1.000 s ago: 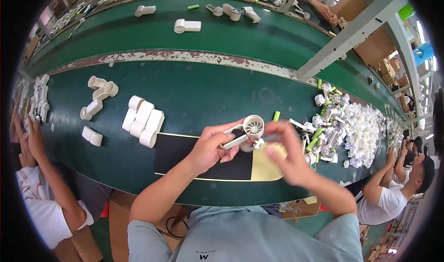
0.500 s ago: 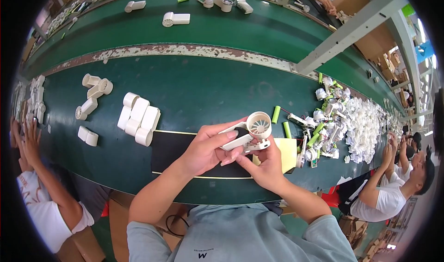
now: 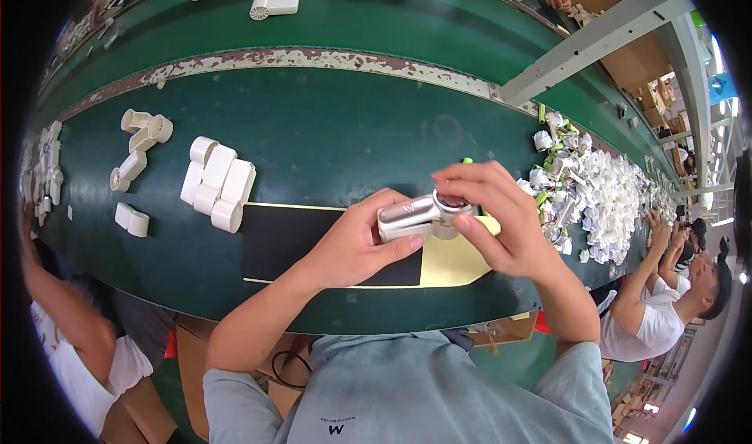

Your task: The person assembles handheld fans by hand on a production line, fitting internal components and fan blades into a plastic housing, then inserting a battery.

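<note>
Above the work mat I hold a small handheld fan with a silver-and-white body (image 3: 409,213) and a round head. My left hand (image 3: 348,244) is closed round the body, its thumb along the near side. At the round head my right hand (image 3: 505,224) grips with thumb and fingers, partly covering it. Below lies a black-and-pale-yellow mat (image 3: 294,244). Left of the mat sits a block of white fan housings (image 3: 219,179) placed side by side. Green battery cells show partly behind my right hand.
On the right spread a tangle of wired fan parts with green cells (image 3: 558,162) and a heap of white pieces (image 3: 607,205). More white housings (image 3: 146,134) lie at left. A metal post (image 3: 595,40) rises beyond the scuffed rail (image 3: 329,58). Co-workers sit on both sides.
The fan has turned from its white, open-vaned side to a silver side lying level. My right hand has risen from beneath to the round head. The view has shifted slightly.
</note>
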The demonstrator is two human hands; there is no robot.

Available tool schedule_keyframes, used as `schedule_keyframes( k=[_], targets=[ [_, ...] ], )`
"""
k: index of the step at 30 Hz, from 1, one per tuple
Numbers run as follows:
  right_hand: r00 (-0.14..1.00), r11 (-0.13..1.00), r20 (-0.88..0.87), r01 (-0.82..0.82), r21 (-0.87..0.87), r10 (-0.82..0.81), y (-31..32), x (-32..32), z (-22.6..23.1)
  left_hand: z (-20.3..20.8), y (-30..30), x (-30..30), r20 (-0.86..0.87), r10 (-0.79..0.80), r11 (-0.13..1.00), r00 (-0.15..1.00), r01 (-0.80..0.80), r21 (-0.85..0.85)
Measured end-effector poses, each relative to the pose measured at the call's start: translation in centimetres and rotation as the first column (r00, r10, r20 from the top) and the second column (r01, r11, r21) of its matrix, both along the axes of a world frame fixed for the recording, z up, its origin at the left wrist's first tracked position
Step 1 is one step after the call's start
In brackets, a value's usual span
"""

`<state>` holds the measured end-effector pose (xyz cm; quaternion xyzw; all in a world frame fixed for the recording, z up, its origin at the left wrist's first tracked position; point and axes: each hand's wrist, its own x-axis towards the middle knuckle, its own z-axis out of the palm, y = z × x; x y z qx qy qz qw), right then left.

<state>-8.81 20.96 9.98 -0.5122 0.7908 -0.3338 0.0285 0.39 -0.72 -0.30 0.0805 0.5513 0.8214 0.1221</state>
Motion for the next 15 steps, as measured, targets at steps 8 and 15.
schedule_keyframes(
  k=[8,15],
  targets=[
    [0.987,0.998,0.145,0.064,-0.005,-0.062,-0.6,0.3,-1.4,-0.3,-0.3,-0.1,0.097,0.025,1.000,0.995,-0.024,-0.011],
    [0.994,0.997,0.078,0.073,0.034,-0.076,0.0,0.9,-1.5,-0.1,0.4,0.0,0.098,0.111,0.990,0.989,-0.119,0.075]
  ],
)
